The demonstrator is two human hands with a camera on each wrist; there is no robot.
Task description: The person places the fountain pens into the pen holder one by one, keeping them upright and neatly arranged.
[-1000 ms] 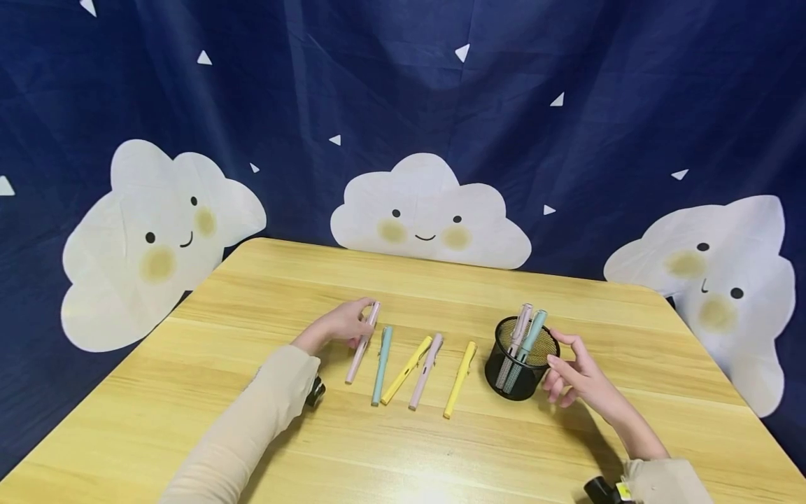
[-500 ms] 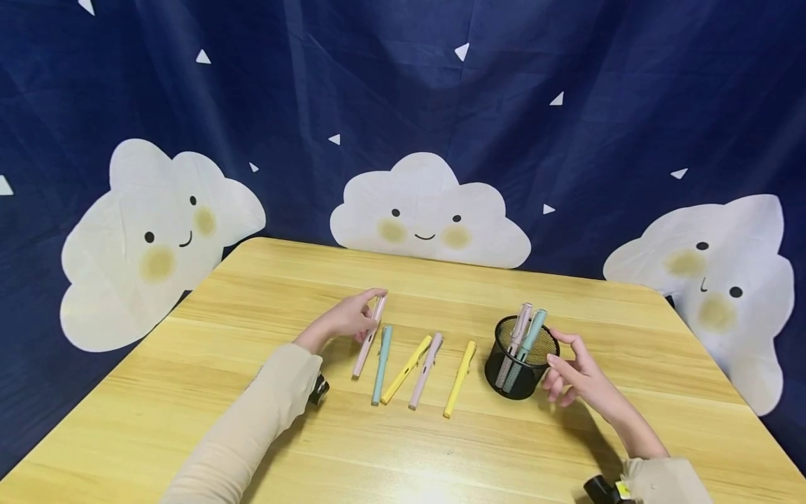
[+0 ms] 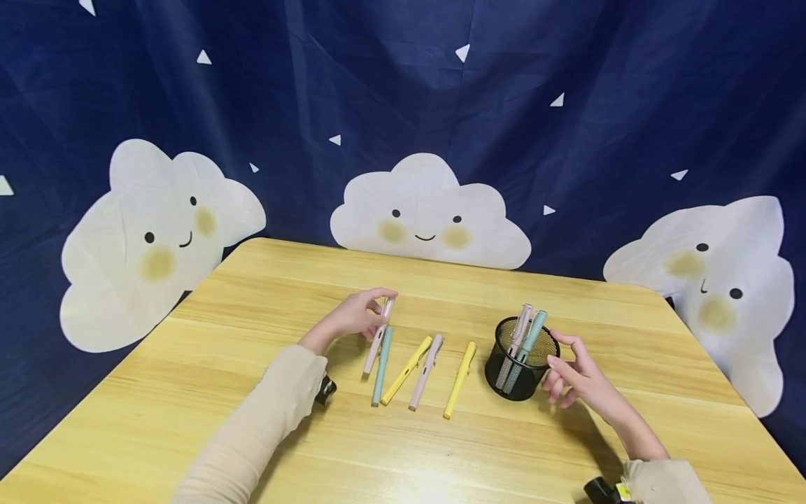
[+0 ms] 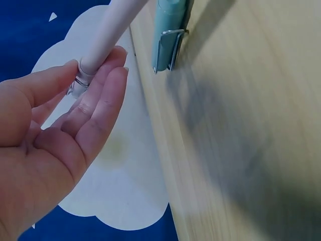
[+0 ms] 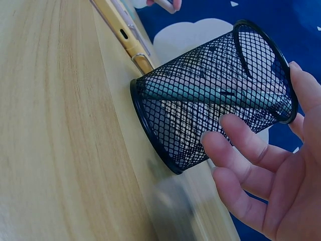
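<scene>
My left hand (image 3: 352,316) pinches a pale pink pen (image 3: 373,353) near its cap end, the pen tilted above the tabletop beside a teal pen (image 3: 381,367). In the left wrist view, thumb and fingertips close on this pink pen (image 4: 108,37), with the teal pen's clip (image 4: 173,45) just past it. On the right, my right hand (image 3: 582,378) grips the rim of a black mesh pen holder (image 3: 535,378) between thumb and index finger. A lilac pen (image 3: 521,325) and a teal pen (image 3: 537,325) stand in it. The right wrist view shows the other fingers beside the mesh wall (image 5: 200,90).
Between the hands lie a yellow pen (image 3: 403,376), a lilac pen (image 3: 426,372) and another yellow pen (image 3: 460,381), roughly side by side on the wooden table (image 3: 403,448). A dark blue cloth (image 3: 390,84) with cloud faces hangs behind the table's far edge.
My left hand has shifted right with the pink pen, bringing it close to the teal pen on the table. The right hand and the pen holder stay where they were.
</scene>
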